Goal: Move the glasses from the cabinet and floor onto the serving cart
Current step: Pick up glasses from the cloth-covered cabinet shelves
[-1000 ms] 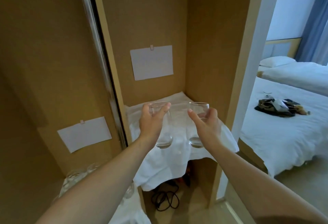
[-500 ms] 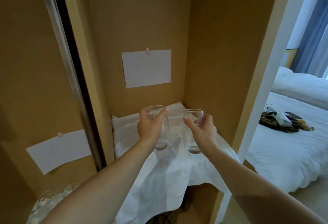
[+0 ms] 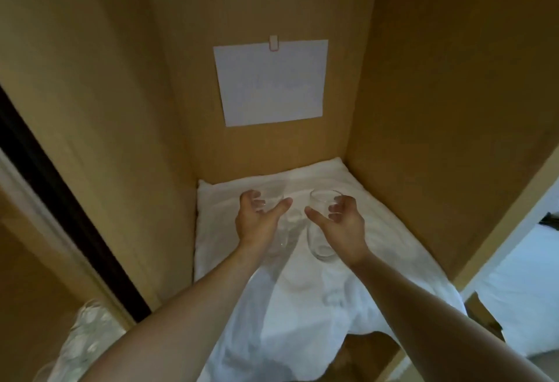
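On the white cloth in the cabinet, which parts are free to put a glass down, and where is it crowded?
Free: the cloth right of the right hand up to the side wall, and the strip behind both glasses under the paper sheet. Crowded: the middle, where the left hand and right hand curl around the left glass and right glass.

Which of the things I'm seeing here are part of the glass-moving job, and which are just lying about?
Part of the job:
- left glass, held by the left hand
- right glass, held by the right hand
- more glassware at lower left

Just lying about:
- white cloth on the cabinet shelf
- paper sheet clipped to the back wall
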`<action>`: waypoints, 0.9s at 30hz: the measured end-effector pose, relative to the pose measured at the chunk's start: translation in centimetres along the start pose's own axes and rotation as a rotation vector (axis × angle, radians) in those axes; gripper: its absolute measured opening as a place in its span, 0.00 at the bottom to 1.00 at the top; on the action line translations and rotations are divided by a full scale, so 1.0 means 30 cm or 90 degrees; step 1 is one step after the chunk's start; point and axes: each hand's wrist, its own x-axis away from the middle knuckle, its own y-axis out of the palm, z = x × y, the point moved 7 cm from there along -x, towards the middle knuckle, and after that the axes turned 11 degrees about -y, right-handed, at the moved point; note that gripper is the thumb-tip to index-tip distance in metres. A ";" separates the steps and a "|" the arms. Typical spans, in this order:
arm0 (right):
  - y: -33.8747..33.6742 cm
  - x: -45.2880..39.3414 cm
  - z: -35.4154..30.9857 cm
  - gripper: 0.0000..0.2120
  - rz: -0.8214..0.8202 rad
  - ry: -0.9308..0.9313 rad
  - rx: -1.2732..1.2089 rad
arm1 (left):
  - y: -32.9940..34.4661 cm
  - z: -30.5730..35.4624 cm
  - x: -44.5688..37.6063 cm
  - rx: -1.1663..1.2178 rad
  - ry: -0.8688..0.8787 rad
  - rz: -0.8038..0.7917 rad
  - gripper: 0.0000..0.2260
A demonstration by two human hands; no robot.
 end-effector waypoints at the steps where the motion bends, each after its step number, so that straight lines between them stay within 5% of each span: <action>1: 0.019 -0.021 0.017 0.36 -0.013 0.000 -0.003 | 0.001 -0.012 -0.016 0.003 0.000 0.004 0.30; 12: 0.225 -0.205 0.170 0.36 -0.194 -0.026 -0.117 | 0.017 -0.121 -0.074 0.030 0.026 0.109 0.38; 21: 0.318 -0.204 0.376 0.57 -0.489 0.016 -0.141 | 0.054 -0.273 -0.035 -0.008 -0.090 0.088 0.44; 27: 0.337 -0.266 0.368 0.41 -0.540 0.078 -0.125 | 0.028 -0.305 -0.050 -0.040 -0.167 0.094 0.46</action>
